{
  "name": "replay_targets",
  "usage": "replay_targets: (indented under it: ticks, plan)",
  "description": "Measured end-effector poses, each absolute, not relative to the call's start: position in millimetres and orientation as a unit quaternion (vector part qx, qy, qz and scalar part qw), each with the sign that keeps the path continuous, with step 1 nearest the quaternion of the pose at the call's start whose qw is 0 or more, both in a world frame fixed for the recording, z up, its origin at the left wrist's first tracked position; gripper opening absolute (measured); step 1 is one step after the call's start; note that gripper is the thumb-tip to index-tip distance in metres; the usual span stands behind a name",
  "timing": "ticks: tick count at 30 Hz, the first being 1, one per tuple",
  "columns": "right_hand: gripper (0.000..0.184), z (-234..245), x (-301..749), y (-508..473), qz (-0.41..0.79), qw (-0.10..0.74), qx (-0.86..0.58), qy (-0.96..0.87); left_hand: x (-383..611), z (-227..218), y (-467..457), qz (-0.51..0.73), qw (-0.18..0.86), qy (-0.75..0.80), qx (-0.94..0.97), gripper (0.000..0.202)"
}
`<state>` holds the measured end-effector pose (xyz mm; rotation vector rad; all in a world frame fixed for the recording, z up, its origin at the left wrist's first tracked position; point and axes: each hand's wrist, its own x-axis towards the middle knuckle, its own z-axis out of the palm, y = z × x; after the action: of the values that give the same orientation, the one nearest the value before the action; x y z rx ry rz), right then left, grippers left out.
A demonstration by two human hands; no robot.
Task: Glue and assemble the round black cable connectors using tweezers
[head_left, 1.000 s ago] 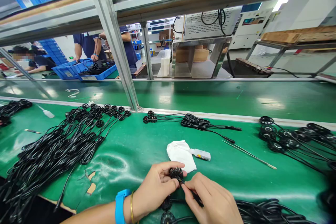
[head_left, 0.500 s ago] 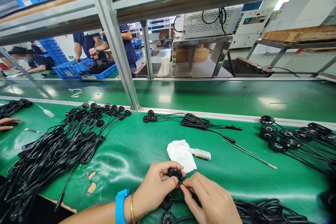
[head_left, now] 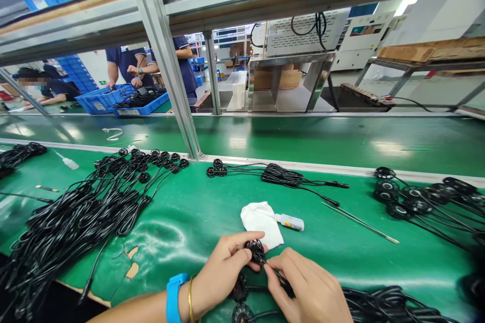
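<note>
My left hand point(head_left: 223, 267) grips a small round black cable head point(head_left: 255, 250) between thumb and fingers, tilted up over the green mat. My right hand point(head_left: 303, 282) pinches the black cable point(head_left: 278, 275) close to where it meets that head. Two more round black heads point(head_left: 242, 312) lie beneath my hands, partly covered by them. Just beyond my fingers are a crumpled white cloth point(head_left: 261, 219) and a small clear bottle point(head_left: 291, 222) touching it. By my right wrist lies a coiled bundle of black cable point(head_left: 390, 305).
A large heap of black cables point(head_left: 83, 207) covers the left of the mat. At the back lies a tied cable bundle point(head_left: 282, 175); metal tweezers point(head_left: 359, 222) rest nearby. More round heads point(head_left: 413, 199) sit at right. A metal post point(head_left: 166, 60) rises ahead; people stand beyond by blue bins point(head_left: 140, 106).
The round head has turned slightly in my left hand, and my right hand has shifted a little right along the cable. At far left, another person's hand has left the view.
</note>
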<state>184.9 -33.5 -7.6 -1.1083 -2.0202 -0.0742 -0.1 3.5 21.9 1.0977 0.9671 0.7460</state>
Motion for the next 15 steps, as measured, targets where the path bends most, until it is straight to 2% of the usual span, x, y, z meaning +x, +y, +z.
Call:
replay_targets:
  ticks: [7, 13, 15]
  plan:
    - [0.015, -1.5, 189.5, -32.5, -0.026, 0.409, -0.450, -0.793, -3.3, 21.6, 5.5, 0.335, 0.667, 0.436, 0.502, 0.043]
    - [0.018, 4.7, 192.1, -32.5, 0.163, 0.415, -0.451, -0.774, -5.6, 24.9, 6.6, 0.324, 0.649, 0.441, 0.528, 0.044]
    - [0.019, 6.1, 192.9, -32.2, 0.187, 0.427, -0.450, -0.762, -5.6, 24.1, 7.2, 0.312, 0.659, 0.434, 0.530, 0.046]
